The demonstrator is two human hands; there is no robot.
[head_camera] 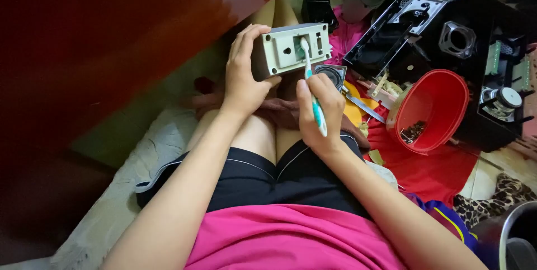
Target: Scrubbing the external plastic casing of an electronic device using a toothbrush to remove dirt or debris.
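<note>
A person sits with bare knees drawn up, in a pink shirt [291, 236] and black shorts [268, 175]. The right hand [321, 110] is closed around a toothbrush [313, 88] with a white and teal handle, fingers wrapped about its lower half. The brush points up and away, and its head rests on the face of a grey box [291, 49]. The left hand [243, 74] grips that box from its left end, thumb at the near edge and fingers curled over the top. The box is held above the knees, tilted with its flat face toward the camera; screw holes show at its corners, and a greenish opening lies under the bristles.

Just behind the right hand, a small speaker [330, 74] lies beside the box. To the right, a red bowl [433, 110] stands tipped on a red cloth [430, 169], with small dark bits inside. Beyond it lie black plastic casings [397, 24] and other dismantled parts. A dark red-brown panel [112, 40] fills the upper left.
</note>
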